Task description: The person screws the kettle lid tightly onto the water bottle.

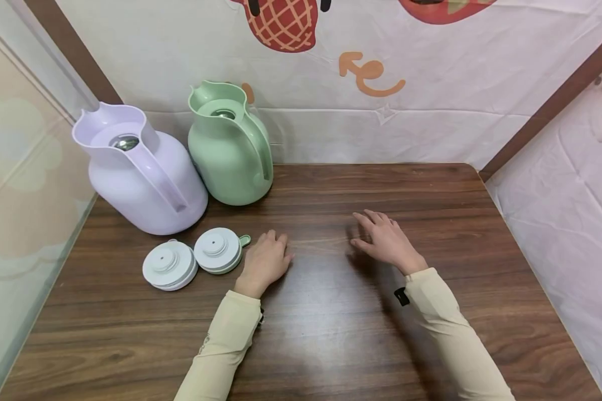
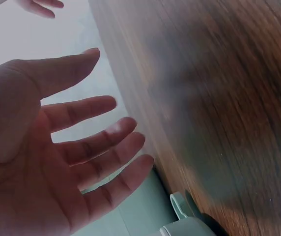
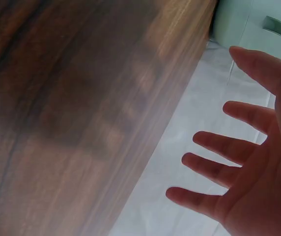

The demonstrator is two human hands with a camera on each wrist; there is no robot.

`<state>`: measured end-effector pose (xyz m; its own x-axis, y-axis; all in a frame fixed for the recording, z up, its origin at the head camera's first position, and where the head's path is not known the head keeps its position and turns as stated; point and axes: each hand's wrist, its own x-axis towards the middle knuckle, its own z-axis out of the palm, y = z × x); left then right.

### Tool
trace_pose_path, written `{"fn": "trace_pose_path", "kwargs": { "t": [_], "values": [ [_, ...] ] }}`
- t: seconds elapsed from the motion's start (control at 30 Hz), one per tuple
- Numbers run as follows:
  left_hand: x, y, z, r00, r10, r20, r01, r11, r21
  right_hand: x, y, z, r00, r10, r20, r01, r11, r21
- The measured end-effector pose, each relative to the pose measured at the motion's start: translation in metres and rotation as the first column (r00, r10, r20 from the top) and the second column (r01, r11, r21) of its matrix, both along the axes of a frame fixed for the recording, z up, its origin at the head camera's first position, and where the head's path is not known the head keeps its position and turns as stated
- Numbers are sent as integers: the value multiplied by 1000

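My left hand (image 1: 265, 262) hovers over the table just right of two round lids, its fingers spread and relaxed, holding nothing. The nearer lid (image 1: 218, 249) has a green tab sticking out toward that hand; the other lid (image 1: 168, 265) lies beside it on the left. Both show a pale disc with a small raised centre on top. Farther right, my right hand (image 1: 387, 240) is raised above the wood with fingers apart and nothing in its grasp. Behind the lids stand a lilac vacuum jug (image 1: 145, 172) and a green vacuum jug (image 1: 226, 156), both uncapped with shiny necks inside.
The dark wood-grain table (image 1: 321, 312) reaches back to a white cloth wall (image 1: 431, 122) printed with fruit shapes. Cloth also hangs along the right side, and a pale panel (image 1: 25, 184) borders the left. Both jugs occupy the back left corner.
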<state>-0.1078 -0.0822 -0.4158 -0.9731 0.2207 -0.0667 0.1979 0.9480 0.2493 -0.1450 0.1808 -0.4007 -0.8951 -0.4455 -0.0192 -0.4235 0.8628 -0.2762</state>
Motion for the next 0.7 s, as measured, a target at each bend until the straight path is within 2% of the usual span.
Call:
{"fn": "trace_pose_path", "kwargs": {
  "t": [0.2, 0.4, 0.57, 0.7],
  "values": [
    [2, 3, -1, 997, -3, 83, 4, 1000, -10, -5, -10, 8, 998, 38, 42, -38, 999, -11],
    [3, 1, -4, 987, 13, 157, -9, 1000, -29, -15, -24, 20, 998, 58, 38, -59, 998, 13],
    [4, -4, -8, 976, 18, 217, -4, 998, -64, -24, -37, 30, 995, 78, 66, -80, 996, 26],
    [3, -6, -9, 962, 7, 272, 11, 998, -65, -32, -48, 39, 993, 103, 53, -105, 994, 23]
  ]
}}
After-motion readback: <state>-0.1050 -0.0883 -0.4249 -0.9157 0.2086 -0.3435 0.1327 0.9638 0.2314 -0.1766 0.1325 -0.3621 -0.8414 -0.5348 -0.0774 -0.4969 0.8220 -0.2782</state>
